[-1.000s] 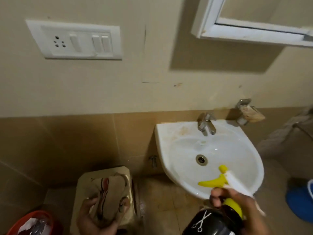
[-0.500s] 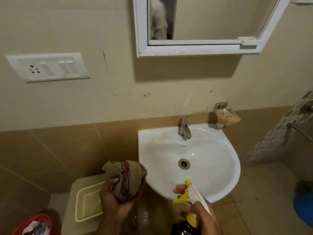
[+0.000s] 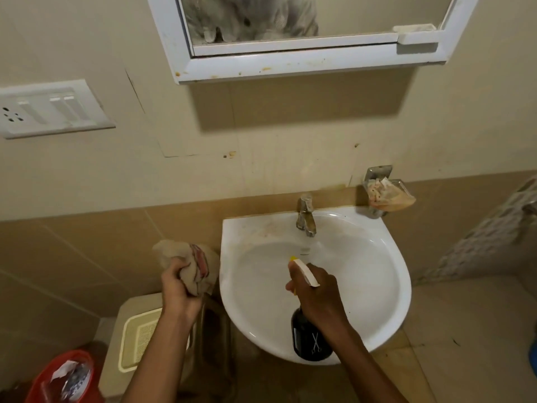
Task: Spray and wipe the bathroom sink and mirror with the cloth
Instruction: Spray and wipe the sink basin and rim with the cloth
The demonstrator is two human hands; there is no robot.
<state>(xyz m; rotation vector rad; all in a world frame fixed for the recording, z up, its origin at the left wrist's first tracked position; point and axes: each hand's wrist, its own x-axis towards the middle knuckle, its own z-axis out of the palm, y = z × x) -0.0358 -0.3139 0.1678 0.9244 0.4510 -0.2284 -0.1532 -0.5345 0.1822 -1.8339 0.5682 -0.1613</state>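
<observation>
A white wall-mounted sink with a metal tap sits at centre right. Above it hangs a white-framed mirror, its lower edge stained. My left hand grips a bunched brown cloth with a red stripe, held just left of the sink's rim. My right hand holds a black spray bottle with a white and yellow nozzle over the basin, the nozzle pointing toward the tap. My hand hides the drain.
A soap holder is fixed to the wall right of the tap. A switch plate is on the left wall. Below left stand a beige stool and a red bin.
The view has tilted up and the mirror shows more. My left hand lifted the cloth from the stool to beside the sink. My right hand moved the spray bottle up over the basin.
</observation>
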